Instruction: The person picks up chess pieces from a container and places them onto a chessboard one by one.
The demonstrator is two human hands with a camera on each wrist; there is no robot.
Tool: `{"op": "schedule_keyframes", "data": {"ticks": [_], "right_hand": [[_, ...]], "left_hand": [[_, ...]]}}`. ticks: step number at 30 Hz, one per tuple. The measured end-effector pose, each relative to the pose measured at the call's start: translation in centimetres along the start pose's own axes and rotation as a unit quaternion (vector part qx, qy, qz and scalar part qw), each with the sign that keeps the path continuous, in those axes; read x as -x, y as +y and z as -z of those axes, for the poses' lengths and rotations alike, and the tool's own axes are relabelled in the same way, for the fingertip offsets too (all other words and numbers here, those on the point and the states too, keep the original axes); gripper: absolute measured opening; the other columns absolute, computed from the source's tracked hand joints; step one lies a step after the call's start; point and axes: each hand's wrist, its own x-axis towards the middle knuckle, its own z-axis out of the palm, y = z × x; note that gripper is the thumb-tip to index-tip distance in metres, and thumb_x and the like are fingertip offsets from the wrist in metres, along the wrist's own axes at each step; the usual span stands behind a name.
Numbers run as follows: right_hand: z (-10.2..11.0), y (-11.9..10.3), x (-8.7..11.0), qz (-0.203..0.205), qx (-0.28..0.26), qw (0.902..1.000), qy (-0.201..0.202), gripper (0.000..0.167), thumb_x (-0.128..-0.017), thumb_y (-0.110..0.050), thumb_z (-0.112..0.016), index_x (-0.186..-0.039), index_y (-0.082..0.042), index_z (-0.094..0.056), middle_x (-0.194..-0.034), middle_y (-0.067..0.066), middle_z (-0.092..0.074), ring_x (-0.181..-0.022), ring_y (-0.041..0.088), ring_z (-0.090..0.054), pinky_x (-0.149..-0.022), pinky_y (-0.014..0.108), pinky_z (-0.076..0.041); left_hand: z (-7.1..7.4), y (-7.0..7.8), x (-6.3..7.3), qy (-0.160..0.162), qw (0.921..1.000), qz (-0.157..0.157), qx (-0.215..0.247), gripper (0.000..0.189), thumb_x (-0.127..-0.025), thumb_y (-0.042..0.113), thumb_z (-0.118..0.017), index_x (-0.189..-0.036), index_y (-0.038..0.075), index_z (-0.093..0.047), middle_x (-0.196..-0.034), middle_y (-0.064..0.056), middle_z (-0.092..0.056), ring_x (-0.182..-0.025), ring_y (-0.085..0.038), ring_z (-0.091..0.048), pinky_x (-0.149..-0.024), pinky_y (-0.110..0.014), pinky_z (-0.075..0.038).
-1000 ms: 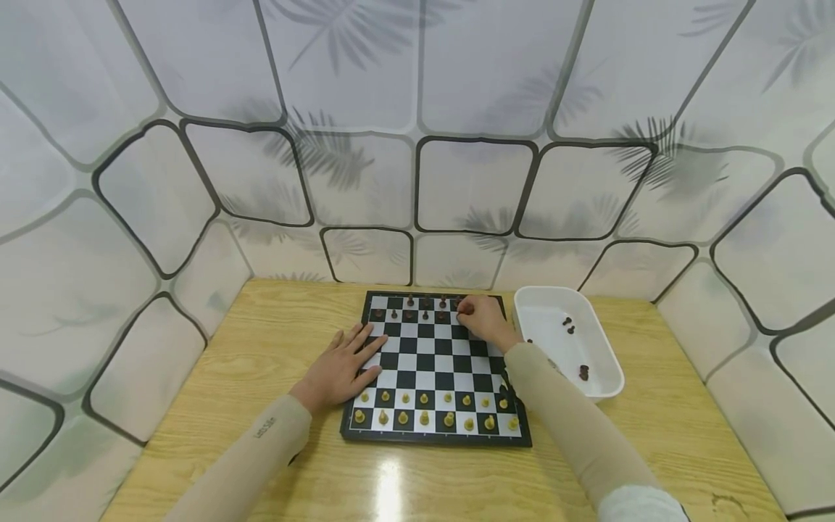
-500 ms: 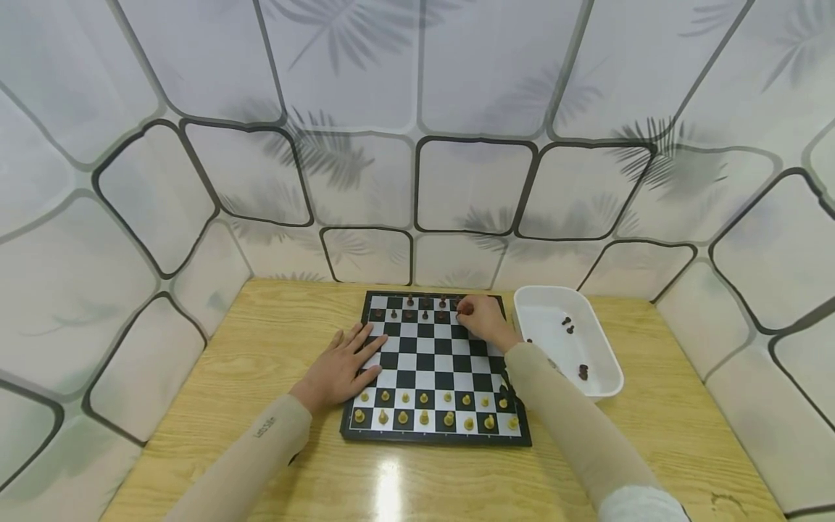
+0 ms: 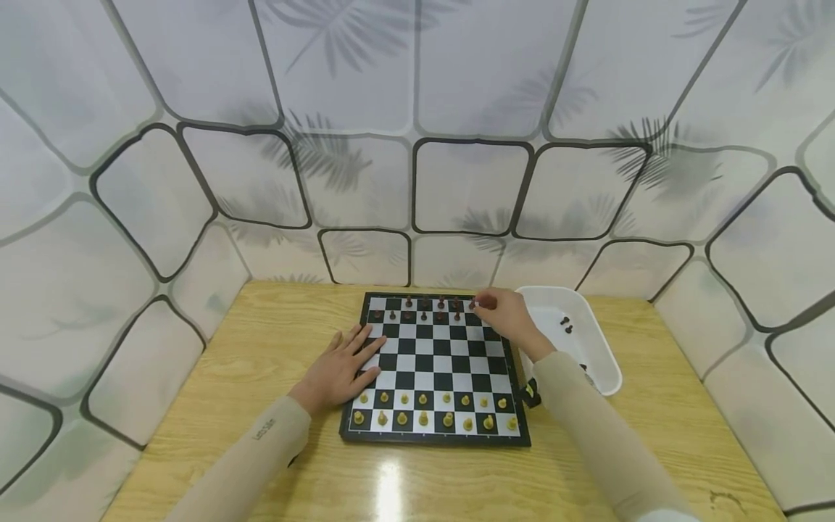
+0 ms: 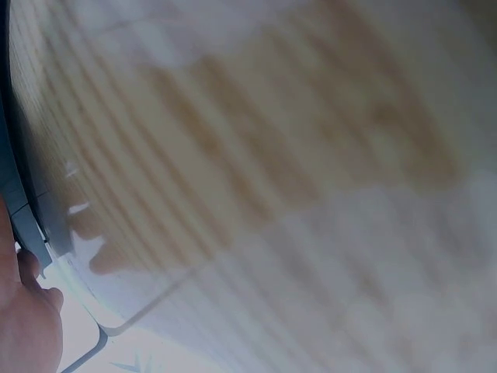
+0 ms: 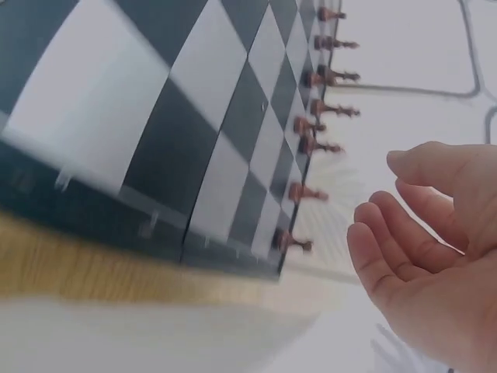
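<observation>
A magnetic-looking black and white chessboard (image 3: 424, 355) lies on the table. My left hand (image 3: 339, 370) rests flat with spread fingers over its left edge. Over the far right corner is my right hand (image 3: 509, 313). Its thumb and loosely bent fingers (image 5: 373, 256) are apart in the right wrist view, with nothing between them. Closest to its fingertips in the head view is a dark red chess piece (image 3: 472, 304). A dark red pawn (image 3: 457, 317) stands just left of it. Other dark red pieces (image 5: 334, 109) line the far rows. Yellow pieces (image 3: 423, 418) fill the two near rows.
A white plastic box (image 3: 554, 308) stands right of the board, partly behind my right forearm. Several small dark pieces (image 3: 567, 326) lie in it. The wooden table (image 3: 274, 312) meets a patterned curtain (image 3: 457, 257) at the back.
My right hand has let go of a dark red pawn and shifted right, toward the board's far corner. The pawn now stands uncovered on its square. My left hand has stayed in place.
</observation>
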Motion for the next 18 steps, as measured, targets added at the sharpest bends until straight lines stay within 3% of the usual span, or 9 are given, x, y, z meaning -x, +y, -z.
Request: {"op": "schedule_keyframes", "data": {"ticks": [3,9,18], "right_hand": [[1.4,1.0,1.1,-0.012,0.008,0.9999,0.004,0.029,-0.099,-0.015,-0.070,-0.122,0.002,-0.072,-0.121,0.021,-0.075,-0.111,0.037,-0.071,-0.094,0.051,-0.060],[3.8,4.0,3.2,-0.018,0.029,0.9992,0.023,0.027,-0.099,-0.014,-0.069,-0.118,0.005,-0.073,-0.112,0.024,-0.076,-0.101,0.037,-0.072,-0.077,0.045,-0.062],[7.2,7.1,6.7,-0.036,0.059,0.9973,0.024,0.029,-0.101,-0.016,-0.068,-0.118,0.006,-0.073,-0.113,0.026,-0.075,-0.103,0.042,-0.071,-0.086,0.054,-0.060]], "left_hand": [[0.0,0.1,-0.1,-0.002,1.0000,0.002,0.003,0.068,-0.110,0.057,-0.038,-0.169,0.025,-0.029,-0.176,-0.016,-0.018,-0.164,-0.039,-0.017,-0.130,-0.066,-0.019],[0.1,0.1,0.0,-0.003,1.0000,0.001,0.003,0.067,-0.110,0.057,-0.039,-0.169,0.024,-0.029,-0.176,-0.016,-0.018,-0.164,-0.039,-0.017,-0.130,-0.066,-0.019],[-0.3,0.0,-0.1,0.003,1.0000,-0.001,-0.003,0.068,-0.110,0.058,-0.039,-0.168,0.025,-0.030,-0.176,-0.016,-0.019,-0.163,-0.040,-0.018,-0.129,-0.066,-0.020]]}}
